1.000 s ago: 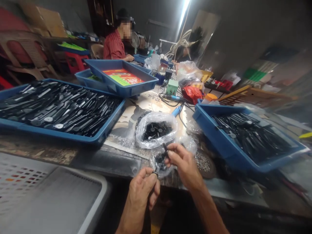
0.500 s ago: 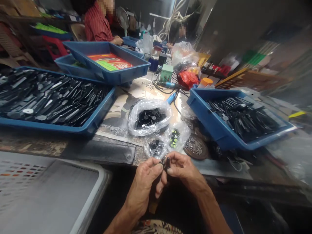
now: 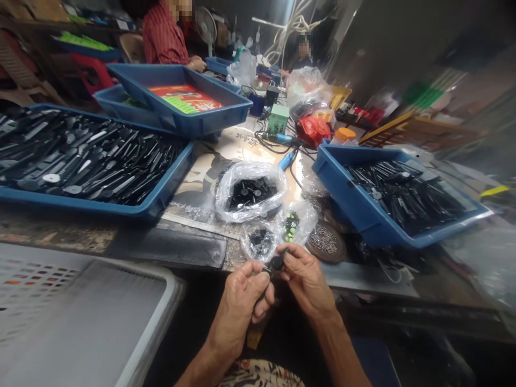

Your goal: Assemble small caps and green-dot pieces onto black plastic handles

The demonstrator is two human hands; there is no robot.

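Note:
My left hand (image 3: pixel 244 298) is closed, thumb and forefinger pinching a small dark piece that is mostly hidden by the fingers. Close beside it, my right hand (image 3: pixel 306 277) grips a small round black part (image 3: pixel 276 262) between thumb and fingers. The two pieces nearly meet, though I cannot tell whether they touch. Just beyond the fingers lie a small clear bag of dark bits (image 3: pixel 260 239) and another bag with black and yellow-green pieces (image 3: pixel 292 226). Behind them a larger plastic bag (image 3: pixel 252 192) holds black parts with round heads.
A round dish of small metal pins (image 3: pixel 324 242) stands right of the bags. Blue trays of black parts flank the work area, left (image 3: pixel 161 196) and right (image 3: pixel 342 188). A grey plastic crate (image 3: pixel 100 322) is at lower left. A person in red (image 3: pixel 165 35) sits beyond.
My right hand has turned and shifted slightly, so the black part now shows its round face instead of standing upright. My left hand keeps its pinch. The view has shifted slightly.

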